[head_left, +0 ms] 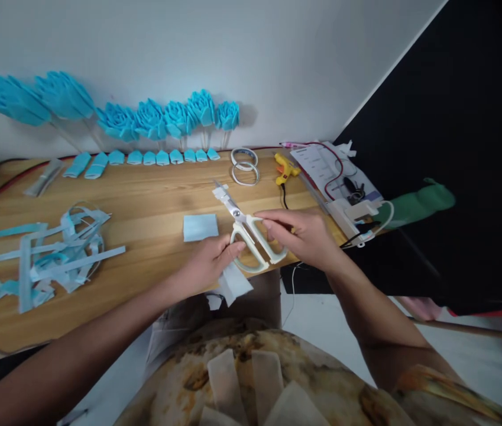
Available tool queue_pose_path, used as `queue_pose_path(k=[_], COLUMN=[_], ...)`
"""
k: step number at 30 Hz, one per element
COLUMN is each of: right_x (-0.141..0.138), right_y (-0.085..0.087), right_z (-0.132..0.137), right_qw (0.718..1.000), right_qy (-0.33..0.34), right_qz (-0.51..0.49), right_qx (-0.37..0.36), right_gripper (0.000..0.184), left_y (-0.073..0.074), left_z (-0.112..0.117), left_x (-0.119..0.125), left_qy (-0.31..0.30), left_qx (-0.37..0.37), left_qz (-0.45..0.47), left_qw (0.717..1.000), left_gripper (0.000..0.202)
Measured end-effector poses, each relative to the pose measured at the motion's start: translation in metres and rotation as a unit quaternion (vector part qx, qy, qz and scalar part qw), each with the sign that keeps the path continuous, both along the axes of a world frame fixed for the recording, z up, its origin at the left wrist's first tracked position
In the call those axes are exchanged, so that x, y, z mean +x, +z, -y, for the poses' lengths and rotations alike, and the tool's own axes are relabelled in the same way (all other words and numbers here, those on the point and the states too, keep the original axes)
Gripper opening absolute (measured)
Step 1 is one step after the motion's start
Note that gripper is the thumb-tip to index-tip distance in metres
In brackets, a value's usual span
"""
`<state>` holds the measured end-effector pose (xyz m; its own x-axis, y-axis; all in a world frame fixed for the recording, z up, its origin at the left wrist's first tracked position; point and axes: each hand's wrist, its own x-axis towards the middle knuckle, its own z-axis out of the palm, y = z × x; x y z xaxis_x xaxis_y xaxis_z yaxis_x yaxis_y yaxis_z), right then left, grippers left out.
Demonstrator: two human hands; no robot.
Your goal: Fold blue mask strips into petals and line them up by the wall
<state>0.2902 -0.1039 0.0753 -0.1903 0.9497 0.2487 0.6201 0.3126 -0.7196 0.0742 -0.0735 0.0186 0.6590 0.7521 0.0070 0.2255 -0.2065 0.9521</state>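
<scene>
The table (144, 201) ran wide, and blue flowers (151, 118) lined its far edge, propped against the wall (277, 59), probably to keep them clear of the working space. A heap of blue strips (55, 254) lay at the left, within easy reach. Over the near edge the right hand (304, 234) gripped the handles of the scissors (251, 234), the blades pointing far and left, away from the body. The left hand (209, 260) pinched a pale paper piece (235, 281) just below those handles, its thumb against a loop, seemingly to steady it. A blue square (200, 227) lay flat just beyond the left hand. A glue gun (285, 168) rested far right, apart from the paper.
</scene>
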Motion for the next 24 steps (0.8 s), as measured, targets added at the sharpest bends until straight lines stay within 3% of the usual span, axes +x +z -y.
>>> queue_pose_path(k=[9,13,18,24], right_x=[0.026,0.036,0.033,0.008], right_y=[0.01,0.012,0.004,-0.008], right_z=[0.016,0.013,-0.01,-0.034], right_qw=[0.995,0.992,0.957,0.894], right_qy=[0.091,0.107,0.079,0.102], right_qz=[0.017,-0.037,-0.226,-0.356], right_qx=[0.043,-0.058,-0.166,-0.253], right_gripper=[0.022,0.027,0.053,0.043], left_y=[0.013,0.013,0.017,0.018], left_z=[0.015,0.015,0.013,0.013], left_x=[-0.016,-0.02,-0.022,-0.023], left_qy=[-0.102,-0.107,-0.122,-0.127], left_qx=[0.029,0.049,0.038,0.022], left_qz=[-0.093,-0.109,-0.121,-0.122], left_qw=[0.99,0.987,0.984,0.984], left_gripper=[0.035,0.034,0.037,0.037])
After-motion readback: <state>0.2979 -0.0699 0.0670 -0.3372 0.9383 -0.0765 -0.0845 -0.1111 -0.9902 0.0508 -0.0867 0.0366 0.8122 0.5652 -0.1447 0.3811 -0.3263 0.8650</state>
